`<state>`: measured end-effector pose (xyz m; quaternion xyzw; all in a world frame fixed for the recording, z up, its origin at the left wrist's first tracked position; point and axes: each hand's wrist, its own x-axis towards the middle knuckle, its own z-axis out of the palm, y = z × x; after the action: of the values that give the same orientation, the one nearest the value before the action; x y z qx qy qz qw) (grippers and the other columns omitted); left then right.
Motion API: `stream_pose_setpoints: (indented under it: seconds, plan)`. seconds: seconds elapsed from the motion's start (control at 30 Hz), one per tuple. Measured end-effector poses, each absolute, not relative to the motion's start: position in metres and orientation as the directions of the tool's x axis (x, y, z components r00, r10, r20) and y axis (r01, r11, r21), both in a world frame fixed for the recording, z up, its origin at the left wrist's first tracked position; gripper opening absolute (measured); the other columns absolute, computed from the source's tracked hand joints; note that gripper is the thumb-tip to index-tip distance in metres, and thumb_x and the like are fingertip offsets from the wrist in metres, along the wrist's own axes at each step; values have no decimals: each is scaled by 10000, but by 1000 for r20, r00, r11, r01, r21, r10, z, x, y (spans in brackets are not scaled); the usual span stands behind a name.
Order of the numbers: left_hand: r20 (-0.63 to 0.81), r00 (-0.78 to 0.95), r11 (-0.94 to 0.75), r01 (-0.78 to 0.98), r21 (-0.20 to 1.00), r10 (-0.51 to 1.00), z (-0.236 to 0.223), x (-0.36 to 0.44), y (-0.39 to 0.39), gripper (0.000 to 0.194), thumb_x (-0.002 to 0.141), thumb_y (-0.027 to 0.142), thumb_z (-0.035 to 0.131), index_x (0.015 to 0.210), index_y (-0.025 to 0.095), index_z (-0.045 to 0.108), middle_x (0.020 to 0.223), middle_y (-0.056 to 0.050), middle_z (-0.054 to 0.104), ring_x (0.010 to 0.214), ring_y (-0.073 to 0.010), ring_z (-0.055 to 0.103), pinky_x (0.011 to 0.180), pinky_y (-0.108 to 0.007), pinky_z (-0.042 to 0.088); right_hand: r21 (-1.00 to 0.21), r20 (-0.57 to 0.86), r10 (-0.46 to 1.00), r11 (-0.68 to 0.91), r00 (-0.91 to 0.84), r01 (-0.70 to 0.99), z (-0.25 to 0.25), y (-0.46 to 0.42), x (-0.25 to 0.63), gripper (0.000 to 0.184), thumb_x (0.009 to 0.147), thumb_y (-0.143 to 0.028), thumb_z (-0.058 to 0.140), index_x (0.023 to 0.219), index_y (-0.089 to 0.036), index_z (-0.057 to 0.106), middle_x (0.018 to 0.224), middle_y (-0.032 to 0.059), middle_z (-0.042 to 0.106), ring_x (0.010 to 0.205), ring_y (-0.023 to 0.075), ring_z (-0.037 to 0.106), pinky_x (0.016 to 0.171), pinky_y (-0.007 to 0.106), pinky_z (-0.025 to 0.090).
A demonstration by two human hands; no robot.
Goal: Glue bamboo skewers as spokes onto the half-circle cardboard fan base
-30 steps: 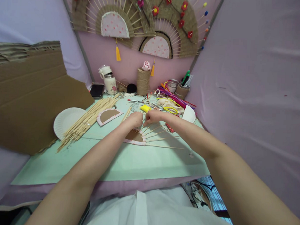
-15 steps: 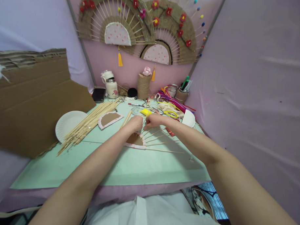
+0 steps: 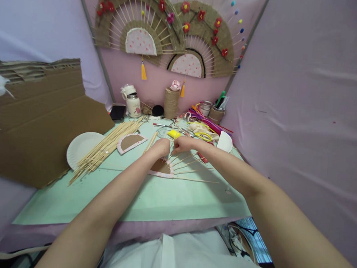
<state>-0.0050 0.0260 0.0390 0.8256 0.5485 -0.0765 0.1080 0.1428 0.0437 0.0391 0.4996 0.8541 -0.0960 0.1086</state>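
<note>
A half-round cardboard piece point(image 3: 160, 167) with a pale pink edging lies flat on the table below my hands. Several thin bamboo sticks point(image 3: 191, 171) fan out from its curved edge toward the right. My left hand point(image 3: 163, 146) is closed over the top of the piece, and its fingertips are hidden from me. Just to its right, my right hand point(image 3: 182, 144) is curled with finger and thumb close together, apparently pinching a stick at the upper edge. Past the fingers lies a yellow packet point(image 3: 174, 134).
Left are a bamboo stick bundle point(image 3: 107, 149), white paper plate point(image 3: 81, 146), second half-round piece point(image 3: 131, 142) and large cardboard sheet point(image 3: 47, 125). Behind stand a bottle point(image 3: 133, 106) and twine spool point(image 3: 171, 103). Yellow-handled scissors point(image 3: 203, 136) lie right; decorated fans point(image 3: 140, 41) hang behind.
The view has shifted very slightly. Both hands, the sticks and the half-round piece stay in nearly the same places.
</note>
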Motion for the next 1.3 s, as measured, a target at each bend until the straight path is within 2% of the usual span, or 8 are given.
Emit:
stream_pose_setpoints:
  seconds: [0.17,0.43,0.6,0.87,0.97,1.1,1.3]
  plan:
    - [-239,385,-370,923,105,892,40,-6,25,297,800,211,629,1034,51,716,1011,-231,721,1075,-295,662,908,-286,482,-62,-278,827,493,-489,868,35,48,145,443,789,-629,671,857,-198,748,857,53,743,853,203,621,919,345,341]
    - [-226,371,-356,928,109,900,36,-8,27,276,816,202,603,1028,71,724,1069,-230,717,1092,-304,658,919,-320,490,-70,-276,825,494,-493,867,29,53,147,452,777,-651,668,844,-211,750,825,43,743,833,202,626,978,364,321]
    - [-223,372,-354,928,118,901,35,-8,28,290,810,213,606,1028,62,724,1060,-230,719,1090,-291,659,919,-301,487,-76,-281,821,498,-497,864,29,53,147,460,781,-653,660,857,-208,749,826,40,742,831,200,628,989,372,316]
    - [-179,375,-353,925,145,910,39,-12,23,346,810,317,655,1061,88,720,1091,-201,719,1076,-285,659,886,-305,491,-82,-282,819,498,-499,863,31,51,147,452,787,-641,664,859,-201,738,841,37,737,829,191,621,967,354,339]
    - [-142,375,-353,922,157,916,42,-17,18,312,825,286,628,1075,126,725,1109,-166,722,1081,-261,656,873,-281,483,-82,-278,824,492,-494,867,31,51,147,447,783,-638,671,859,-203,743,824,36,734,821,189,621,968,352,343]
    - [-111,388,-365,913,184,915,41,-21,7,247,831,266,586,984,186,762,994,-111,755,979,-233,681,806,-262,479,-78,-273,827,490,-491,868,31,50,146,447,789,-639,665,841,-203,750,825,45,738,833,194,620,993,363,332]
    - [-110,370,-347,920,186,923,33,-16,-2,335,871,401,545,870,164,780,850,-140,752,881,-233,694,739,-267,470,-69,-269,823,502,-501,862,30,52,146,376,794,-570,690,857,-205,755,849,45,742,851,196,626,981,353,340]
